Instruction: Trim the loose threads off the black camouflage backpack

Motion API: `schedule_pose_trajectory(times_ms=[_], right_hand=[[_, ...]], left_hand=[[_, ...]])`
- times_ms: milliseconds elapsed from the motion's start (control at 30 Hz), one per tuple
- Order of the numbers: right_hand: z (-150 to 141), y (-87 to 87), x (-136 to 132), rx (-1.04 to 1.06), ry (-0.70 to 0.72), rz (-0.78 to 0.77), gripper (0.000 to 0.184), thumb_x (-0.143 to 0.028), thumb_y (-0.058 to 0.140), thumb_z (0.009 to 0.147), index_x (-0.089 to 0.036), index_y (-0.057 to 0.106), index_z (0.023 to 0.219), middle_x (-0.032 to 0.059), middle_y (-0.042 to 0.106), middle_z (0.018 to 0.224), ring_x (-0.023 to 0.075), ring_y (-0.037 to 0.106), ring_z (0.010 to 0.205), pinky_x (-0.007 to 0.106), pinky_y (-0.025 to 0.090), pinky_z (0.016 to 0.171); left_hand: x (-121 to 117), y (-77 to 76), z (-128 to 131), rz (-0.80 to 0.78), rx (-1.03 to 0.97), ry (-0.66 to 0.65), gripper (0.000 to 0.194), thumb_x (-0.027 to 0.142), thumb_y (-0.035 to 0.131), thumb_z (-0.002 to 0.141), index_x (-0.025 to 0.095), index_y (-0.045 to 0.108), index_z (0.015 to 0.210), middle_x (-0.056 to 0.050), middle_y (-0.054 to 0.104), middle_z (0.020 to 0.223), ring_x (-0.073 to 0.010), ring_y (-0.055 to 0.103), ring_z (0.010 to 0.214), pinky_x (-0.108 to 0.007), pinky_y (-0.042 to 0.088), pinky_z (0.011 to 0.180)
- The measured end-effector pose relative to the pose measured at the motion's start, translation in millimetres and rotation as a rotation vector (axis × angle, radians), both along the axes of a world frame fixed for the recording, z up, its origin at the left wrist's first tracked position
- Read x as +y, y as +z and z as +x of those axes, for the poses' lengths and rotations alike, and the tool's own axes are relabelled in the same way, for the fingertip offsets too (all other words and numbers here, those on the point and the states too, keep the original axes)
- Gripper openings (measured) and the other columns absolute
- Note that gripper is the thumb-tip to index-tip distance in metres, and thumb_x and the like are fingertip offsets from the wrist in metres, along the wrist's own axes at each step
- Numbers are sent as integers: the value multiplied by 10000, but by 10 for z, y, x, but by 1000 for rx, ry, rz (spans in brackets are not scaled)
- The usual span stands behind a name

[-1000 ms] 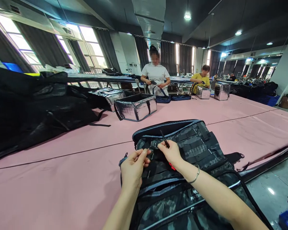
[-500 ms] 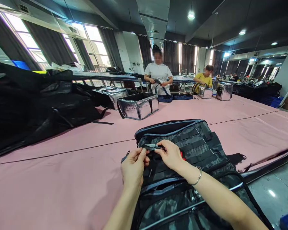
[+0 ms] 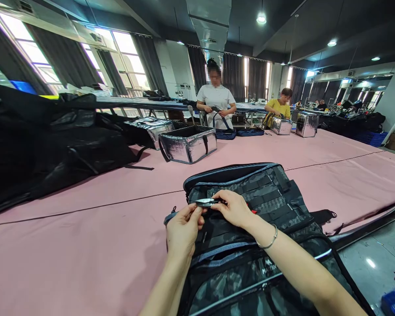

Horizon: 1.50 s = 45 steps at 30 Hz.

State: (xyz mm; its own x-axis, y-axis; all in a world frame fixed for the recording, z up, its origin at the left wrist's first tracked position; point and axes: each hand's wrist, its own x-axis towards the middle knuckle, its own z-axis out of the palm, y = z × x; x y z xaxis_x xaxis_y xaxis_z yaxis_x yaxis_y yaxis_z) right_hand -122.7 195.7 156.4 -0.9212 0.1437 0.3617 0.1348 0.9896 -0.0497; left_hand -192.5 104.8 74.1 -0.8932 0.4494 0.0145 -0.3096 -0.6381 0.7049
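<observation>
A dark camouflage backpack (image 3: 217,281) lies in front of me, its top compartment unzipped and gaping. My right hand (image 3: 233,208) is closed round small thread snips (image 3: 206,202) with silvery blades pointing left, held just above the bag's webbing straps. Close to the blade tips, my left hand (image 3: 183,226) is pinched shut over the bag's left edge. What its fingers grip is too small to make out. A bit of red (image 3: 253,211) shows behind my right hand.
The backpack rests on a pink-covered table (image 3: 85,250). Silver-lined boxes (image 3: 192,147) stand further back, and a large black heap of bags (image 3: 46,153) lies at the left. Across the table, a person in white (image 3: 216,98) and a person in yellow (image 3: 278,109) handle other pieces.
The snips have tilted slightly, and their blades now look level and brighter by the left fingers. Both hands stay in nearly the same place; the view has shifted a little.
</observation>
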Motion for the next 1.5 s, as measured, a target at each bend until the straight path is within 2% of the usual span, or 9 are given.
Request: schedule_pose_trajectory(times_ms=[167,467,700,967,1200,1367,1500], right_hand=[[3,-7,23,13,-5,60,110,-254,612,860,-207,603,958,10,617,865,157,566,836,252,411,749],[7,-3,48,38,15,16,102,-232,620,852,-201,597,946,8,627,869,147,569,813,244,424,759],[4,41,50,7,10,55,120,-231,625,848,-188,598,957,18,628,873,156,574,823,251,422,758],[-1,72,40,-11,-4,45,26,-216,593,866,-207,606,887,14,649,884,161,584,869,260,417,793],[8,44,26,21,-15,-10,86,-214,605,847,-196,599,931,10,644,879,149,585,828,240,424,754],[11,0,67,30,17,32,69,-233,592,857,-189,613,906,23,643,876,161,582,840,250,418,756],[14,-15,71,91,-21,-79,46,-200,587,846,-201,618,879,3,653,858,146,585,817,235,419,752]], left_hand=[[13,-2,3,-6,3,-4,336,393,698,504,137,603,700,-9,609,591,-68,423,433,-188,292,400],[16,4,11,-15,-6,3,353,408,701,500,147,600,713,-4,612,593,-66,409,424,-192,297,404],[42,-11,14,-47,7,22,346,418,681,503,150,611,711,-7,617,593,-70,413,428,-191,302,407],[15,-13,25,-69,32,40,316,409,684,521,151,627,695,-22,629,592,-82,425,445,-195,313,416],[9,5,25,-71,23,40,311,431,662,526,161,603,668,-11,622,611,-76,411,439,-196,298,411],[18,1,32,-102,23,28,302,424,682,512,161,601,637,-19,622,582,-92,437,445,-201,309,413],[-24,50,60,-61,-14,53,316,428,685,517,155,612,661,-7,593,571,-94,434,450,-208,305,410]])
